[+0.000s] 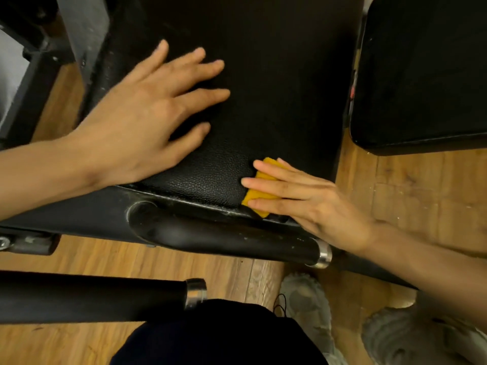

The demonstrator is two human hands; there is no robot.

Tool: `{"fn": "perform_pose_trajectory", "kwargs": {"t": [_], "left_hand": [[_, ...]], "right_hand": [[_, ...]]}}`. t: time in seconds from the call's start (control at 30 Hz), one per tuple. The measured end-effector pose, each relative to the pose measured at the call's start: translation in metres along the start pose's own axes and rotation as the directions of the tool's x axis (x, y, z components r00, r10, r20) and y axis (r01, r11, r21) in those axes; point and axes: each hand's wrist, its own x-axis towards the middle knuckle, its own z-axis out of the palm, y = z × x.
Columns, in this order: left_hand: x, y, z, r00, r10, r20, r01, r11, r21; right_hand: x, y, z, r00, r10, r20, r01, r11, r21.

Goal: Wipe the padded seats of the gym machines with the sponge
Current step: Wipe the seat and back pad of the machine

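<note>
Sponge at the near edge of a black gym seat.
The black padded seat [263, 88] fills the view; the left hand [137, 122] lies flat on it, fingers spread wide, while the right hand [311, 204] presses straight fingers down on the yellow sponge [259, 196] at the seat's near right edge.

**Around the bench: floor, bars, shoes**

A wooden plank floor [411, 191] runs beneath everything. Two black foam roller bars with chrome end caps lie nearest the camera, one [224, 238] above the other [92, 299]. Grey sneakers [308, 306] stand at lower right, beside dark trousers [218, 335]
</note>
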Motion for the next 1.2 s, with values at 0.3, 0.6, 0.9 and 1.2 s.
{"fn": "perform_pose_trajectory", "kwargs": {"t": [0.3, 0.6, 0.9, 1.2], "left_hand": [[0.004, 0.009, 0.012, 0.991, 0.112, 0.076, -0.115, 0.993, 0.033], [0.003, 0.012, 0.009, 0.993, 0.093, 0.075, -0.097, 0.994, 0.041], [0.004, 0.014, 0.008, 0.991, 0.085, 0.107, -0.089, 0.995, 0.034], [0.006, 0.013, 0.011, 0.991, 0.091, 0.101, -0.092, 0.996, 0.012]], "right_hand": [[-0.004, 0.006, -0.002, 0.994, -0.111, -0.004, 0.111, 0.992, -0.059], [-0.045, 0.021, -0.002, 0.993, -0.067, 0.094, 0.077, 0.992, -0.099], [-0.022, 0.001, 0.018, 0.792, 0.468, -0.391, -0.395, 0.882, 0.257], [-0.017, 0.023, 0.012, 0.647, 0.570, -0.507, -0.494, 0.819, 0.291]]}}
